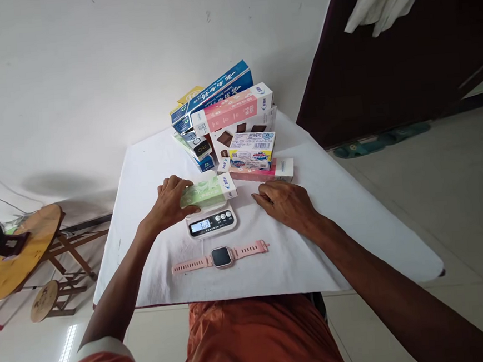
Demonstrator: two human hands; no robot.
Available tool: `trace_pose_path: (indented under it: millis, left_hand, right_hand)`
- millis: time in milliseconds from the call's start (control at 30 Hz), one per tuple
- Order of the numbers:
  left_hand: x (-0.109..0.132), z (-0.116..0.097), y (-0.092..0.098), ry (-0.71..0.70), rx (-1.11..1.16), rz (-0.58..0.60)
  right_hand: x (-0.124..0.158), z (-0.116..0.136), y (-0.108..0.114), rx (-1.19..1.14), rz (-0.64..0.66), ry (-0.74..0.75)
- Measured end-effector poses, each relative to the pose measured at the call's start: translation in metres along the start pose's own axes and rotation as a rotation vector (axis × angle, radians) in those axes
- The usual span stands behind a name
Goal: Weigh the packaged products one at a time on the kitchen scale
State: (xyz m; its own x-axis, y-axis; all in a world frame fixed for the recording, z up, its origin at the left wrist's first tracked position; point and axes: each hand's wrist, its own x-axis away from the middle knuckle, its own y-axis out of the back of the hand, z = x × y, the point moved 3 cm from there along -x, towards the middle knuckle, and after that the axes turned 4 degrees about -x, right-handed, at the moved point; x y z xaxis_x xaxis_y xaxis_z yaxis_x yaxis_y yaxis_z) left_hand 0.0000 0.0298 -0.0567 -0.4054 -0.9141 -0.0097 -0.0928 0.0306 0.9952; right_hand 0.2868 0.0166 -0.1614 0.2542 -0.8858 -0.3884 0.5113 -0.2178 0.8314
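A pale green box (209, 189) lies on a small digital scale (212, 222) with a lit display. My left hand (169, 202) curls round the box's left end and holds it. My right hand (285, 201) rests palm down on the white tablecloth (344, 206) to the right of the scale, fingers together and holding nothing, close to a flat pink box (266, 171).
A pile of small cartons (226, 121) stands at the far side of the table against the wall. A pink wristwatch (221, 257) lies flat near the front edge. Round wooden stools (21, 251) stand at the left; a dark door (402, 51) is at the right.
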Motion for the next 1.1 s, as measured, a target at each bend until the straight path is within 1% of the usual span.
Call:
trace_pose_path:
  millis: [100,200,267,300,367,467,533,600,667,700,767,833,867,933,1000,1067,1100]
  left_hand:
    - [0.009,0.003,0.011,-0.031,0.03,-0.041]
    - [0.018,0.011,0.026,-0.041,0.098,-0.133]
    - [0.022,0.014,0.032,-0.033,0.113,-0.178]
    - [0.023,0.015,0.031,-0.031,0.109,-0.185]
    - [0.022,0.013,0.025,-0.031,0.085,-0.162]
    - [0.016,0.003,0.009,-0.016,0.026,-0.076]
    - [0.012,-0.003,0.0,-0.006,0.0,-0.027]
    - [0.011,-0.005,-0.003,-0.015,0.006,0.0]
    - [0.014,0.003,0.001,-0.019,0.059,-0.014]
    - [0.017,0.011,0.005,-0.01,0.101,-0.04]
    - [0.024,0.036,0.015,0.038,0.185,-0.123]
    - [0.025,0.073,0.023,0.127,0.203,-0.193]
    - [0.022,0.093,0.024,0.186,0.168,-0.202]
    - [0.007,0.136,0.021,0.317,0.062,-0.159]
    - [-0.017,0.177,0.015,0.45,-0.024,-0.097]
    - [-0.042,0.211,0.01,0.562,-0.078,-0.048]
    - [-0.053,0.225,0.008,0.602,-0.094,-0.033]
  right_hand:
    - [0.001,-0.001,-0.001,0.001,0.002,0.008]
    - [0.001,-0.001,-0.001,0.022,0.008,0.006]
    - [0.0,0.0,-0.001,0.03,0.005,0.001]
    - [0.0,0.0,-0.001,0.032,0.005,-0.001]
    - [0.0,0.001,0.0,0.031,0.006,-0.001]
    - [0.0,0.001,0.0,0.015,-0.006,0.021]
    - [0.001,0.0,0.0,0.006,-0.04,0.046]
    - [0.002,-0.001,0.0,0.005,-0.088,0.073]
    - [0.004,-0.002,-0.001,0.012,-0.137,0.107]
    - [0.004,-0.003,-0.001,0.018,-0.159,0.128]
    - [0.004,-0.002,-0.001,0.035,-0.202,0.171]
    - [0.004,0.0,0.001,0.056,-0.237,0.209]
    - [0.004,0.001,0.002,0.067,-0.252,0.223]
    - [0.003,0.003,0.004,0.085,-0.283,0.249]
    - [0.002,0.004,0.006,0.095,-0.301,0.263]
    - [0.001,0.003,0.006,0.094,-0.306,0.255]
    - [0.001,0.003,0.006,0.091,-0.303,0.247]
